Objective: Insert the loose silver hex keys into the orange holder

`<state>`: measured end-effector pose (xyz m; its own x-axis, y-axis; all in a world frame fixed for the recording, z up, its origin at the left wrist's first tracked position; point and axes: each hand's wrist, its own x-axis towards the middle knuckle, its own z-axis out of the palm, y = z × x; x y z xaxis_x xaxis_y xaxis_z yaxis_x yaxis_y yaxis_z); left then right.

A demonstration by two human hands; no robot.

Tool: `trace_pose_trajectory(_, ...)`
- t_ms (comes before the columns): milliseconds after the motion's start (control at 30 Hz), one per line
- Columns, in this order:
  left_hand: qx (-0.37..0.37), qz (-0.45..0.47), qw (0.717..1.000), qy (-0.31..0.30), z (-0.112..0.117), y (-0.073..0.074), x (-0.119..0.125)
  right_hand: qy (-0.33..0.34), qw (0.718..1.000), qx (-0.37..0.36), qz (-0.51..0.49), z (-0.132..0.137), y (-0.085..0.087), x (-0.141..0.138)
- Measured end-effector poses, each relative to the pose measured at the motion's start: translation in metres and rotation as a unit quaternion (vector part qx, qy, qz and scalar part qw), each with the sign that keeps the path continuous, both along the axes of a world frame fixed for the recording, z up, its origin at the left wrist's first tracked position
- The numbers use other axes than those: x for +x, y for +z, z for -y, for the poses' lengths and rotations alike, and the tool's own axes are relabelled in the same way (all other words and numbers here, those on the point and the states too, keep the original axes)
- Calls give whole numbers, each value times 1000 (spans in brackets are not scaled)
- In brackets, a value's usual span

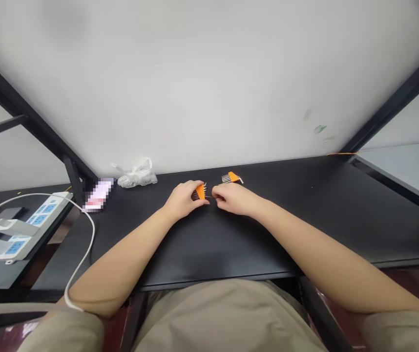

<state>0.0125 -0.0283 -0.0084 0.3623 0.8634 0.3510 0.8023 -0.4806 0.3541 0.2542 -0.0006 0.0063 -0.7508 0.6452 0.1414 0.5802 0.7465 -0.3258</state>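
- Orange hex-key holder (201, 191): pinched by left hand (183, 200).
- Thin key (209, 196): apparently pinched by right hand (234, 197), right of holder.
- Second hex-key set (233, 176): placed beyond holder, rightward.
- Step judged: key handling; fine alignment required.

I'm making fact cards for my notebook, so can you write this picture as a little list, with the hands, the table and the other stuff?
Left hand: left hand holds an orange holder with metal sticks
Right hand: right hand has fingers closed, seemingly on a thin rod
Behind right hand: second orange holder, lying down
Table: black table, against a pale wall
Back left: crumpled plastic bag
Far left: power strip with plugs in
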Motion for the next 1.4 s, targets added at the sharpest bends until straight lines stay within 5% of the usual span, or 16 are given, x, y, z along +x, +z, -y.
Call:
trace_pose_trajectory(733, -3, -16, 1000, 10, 1, 0, 1, 22, 987, 133, 91, 15, 9, 0)
trace_pose_trajectory(1167, 31, 39, 999, 11, 4, -1, 2, 40, 983, 10, -180, 7, 4, -11)
trace_pose_trajectory(1400, 22, 61, 997, 48, 2, -2, 0, 11, 986, -7, -164, 6, -4, -14)
